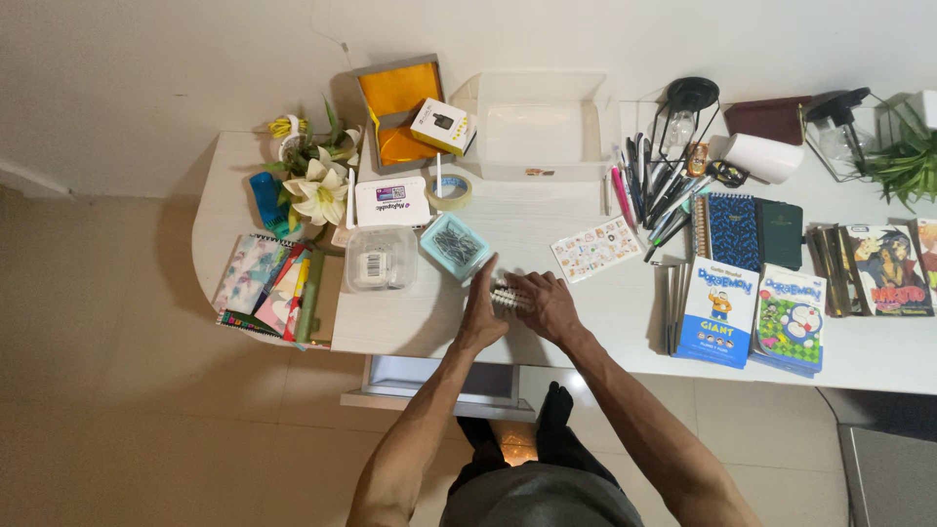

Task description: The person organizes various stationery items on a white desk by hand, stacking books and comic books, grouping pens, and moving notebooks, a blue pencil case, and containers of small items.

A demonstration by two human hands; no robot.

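Observation:
Both my hands rest on the white desk (420, 312) near its front edge. My left hand (481, 310) stands on its edge, fingers straight, pressed against the left side of a small row of pale stick-like items (505, 296). My right hand (547, 304) lies cupped over the right end of that same row. The items are mostly hidden between the hands, so I cannot make out what they are. A light blue box of metal clips (455, 246) sits just beyond my left hand.
A clear plastic container (380, 258), tape roll (450, 191), sticker sheet (595, 248), a bundle of pens (656, 190), comic books (752, 312), notebooks (268, 288), white lilies (314, 190), an orange-lined box (395, 107) and a large clear bin (540, 122) crowd the desk. An open drawer (439, 381) sits below.

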